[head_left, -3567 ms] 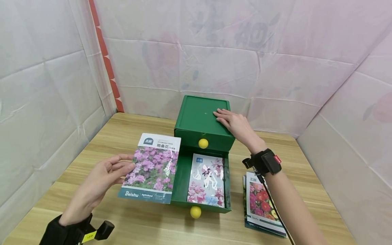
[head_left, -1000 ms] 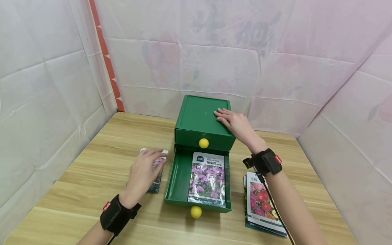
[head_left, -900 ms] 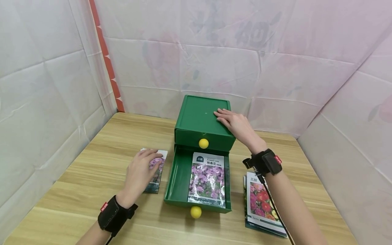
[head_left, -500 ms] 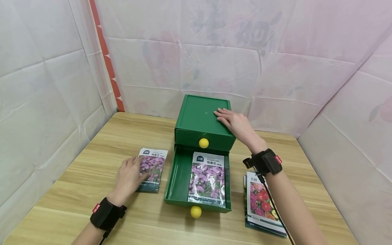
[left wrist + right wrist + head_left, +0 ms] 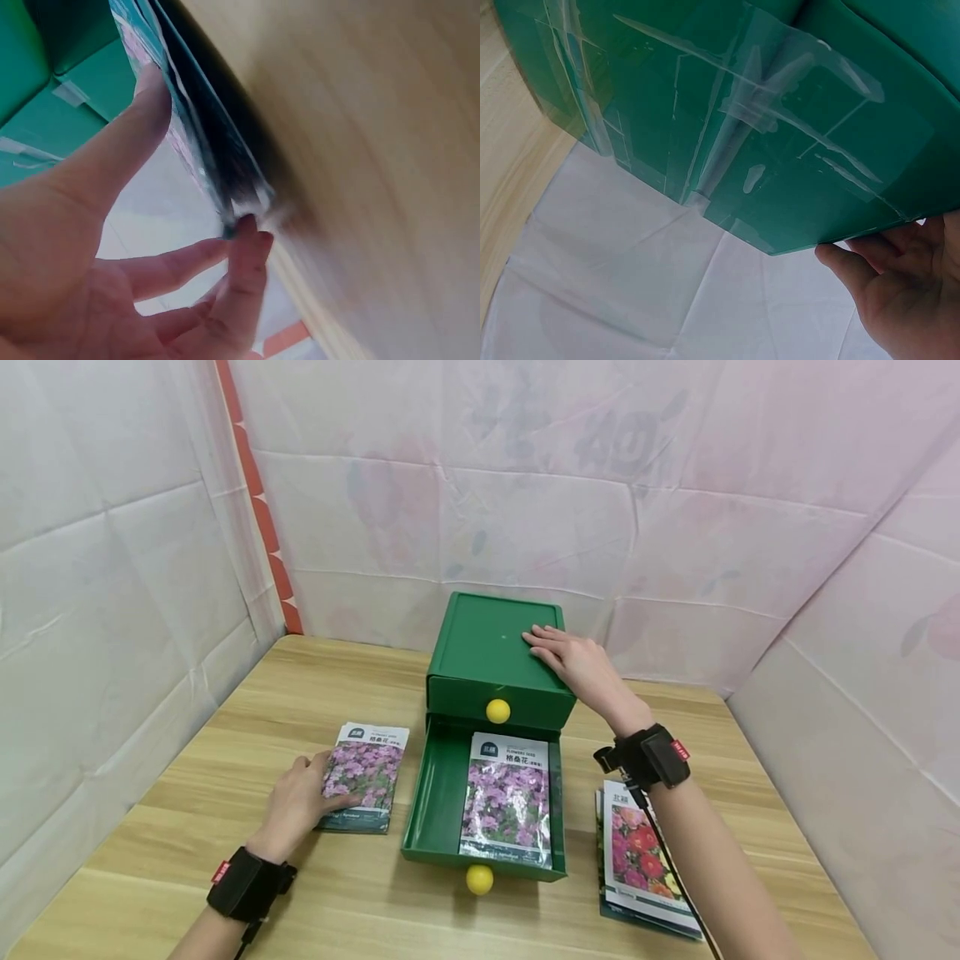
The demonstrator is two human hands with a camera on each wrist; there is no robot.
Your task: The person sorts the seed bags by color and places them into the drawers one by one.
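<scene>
Lying flat on the table (image 5: 225,710), the packet (image 5: 363,777) sits just left of the open drawer (image 5: 442,810), with the left hand (image 5: 296,806) over its lower left corner: the thumb lies on its face, and the fingers reach along its left edge. Its long axis runs away from the person, the white header strip at the far end. That strip carries Chinese characters; the print along the near end is too small to read. The right hand (image 5: 577,664) rests flat, fingers straight, on top of the box (image 5: 480,643).

From the left wrist, the packet (image 5: 199,142) shows edge-on; the thumb (image 5: 112,157) presses one face, and two fingertips (image 5: 247,247) touch its corner, pinching it.

From the right wrist, the right hand (image 5: 904,289) lies loosely open at the edge of the box (image 5: 742,97), holding nothing.
</scene>
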